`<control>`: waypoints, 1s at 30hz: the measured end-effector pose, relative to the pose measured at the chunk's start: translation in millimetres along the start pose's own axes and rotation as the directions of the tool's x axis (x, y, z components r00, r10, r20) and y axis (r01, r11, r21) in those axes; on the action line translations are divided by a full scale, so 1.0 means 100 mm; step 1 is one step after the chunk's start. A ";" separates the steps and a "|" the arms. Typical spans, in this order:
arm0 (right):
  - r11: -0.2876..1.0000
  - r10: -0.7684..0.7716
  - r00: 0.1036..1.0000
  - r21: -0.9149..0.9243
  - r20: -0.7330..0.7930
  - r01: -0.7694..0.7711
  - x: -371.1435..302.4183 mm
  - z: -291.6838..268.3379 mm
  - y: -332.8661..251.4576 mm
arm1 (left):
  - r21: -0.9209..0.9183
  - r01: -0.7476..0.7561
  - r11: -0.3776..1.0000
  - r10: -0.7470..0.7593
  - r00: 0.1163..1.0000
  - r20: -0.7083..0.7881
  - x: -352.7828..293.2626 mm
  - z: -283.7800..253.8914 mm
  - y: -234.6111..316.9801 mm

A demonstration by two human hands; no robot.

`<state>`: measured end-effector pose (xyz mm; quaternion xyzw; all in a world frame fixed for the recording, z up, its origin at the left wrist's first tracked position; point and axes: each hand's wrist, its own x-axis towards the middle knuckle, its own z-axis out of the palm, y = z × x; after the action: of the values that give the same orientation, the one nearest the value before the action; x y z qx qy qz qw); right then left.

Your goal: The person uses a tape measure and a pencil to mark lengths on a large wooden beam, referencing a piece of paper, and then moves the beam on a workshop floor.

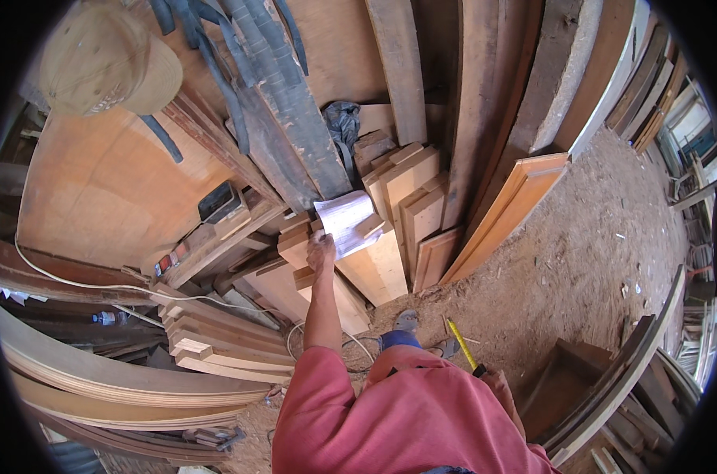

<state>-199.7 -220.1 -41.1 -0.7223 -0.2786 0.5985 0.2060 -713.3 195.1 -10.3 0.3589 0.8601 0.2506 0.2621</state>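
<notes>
Head view: your left hand (320, 250) has its fingers pinching the paper (343, 217) on the boards (384, 267), wood block (369, 226) probably weighing it down, while your right hand (497, 384) grips the tape measure (461, 341).

At left are a tan cap (98, 67), plywood panel (110, 186) and plastic bottle (108, 317).

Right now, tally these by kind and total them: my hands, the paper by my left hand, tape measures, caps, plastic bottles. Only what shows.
Hands: 2 (left hand, right hand)
Paper at the left hand: 1
Yellow-bladed tape measure: 1
Tan cap: 1
Clear plastic bottle: 1
Total: 6
</notes>
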 end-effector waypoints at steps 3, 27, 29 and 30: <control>0.996 0.093 0.996 0.009 -0.014 -0.093 -0.08 0.04 -0.24 | 0.006 0.008 1.000 -0.008 1.000 0.000 -0.01 -0.02 0.02; 0.981 0.170 0.981 -0.082 -0.094 -0.178 0.04 0.06 -0.18 | -0.028 -0.002 1.000 0.002 1.000 0.007 0.05 0.03 -0.04; 0.980 0.180 0.980 -0.075 -0.090 -0.187 0.08 0.02 -0.09 | -0.018 -0.010 1.000 0.010 1.000 0.011 0.03 0.03 0.00; 0.982 0.168 0.983 -0.075 -0.077 -0.174 0.03 0.03 -0.22 | -0.018 -0.011 1.000 0.011 1.000 0.002 0.04 0.02 -0.03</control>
<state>-205.9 -202.2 -30.0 -0.7719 -0.2320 0.5765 0.1340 -715.8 197.0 -14.6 0.3614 0.8556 0.2592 0.2649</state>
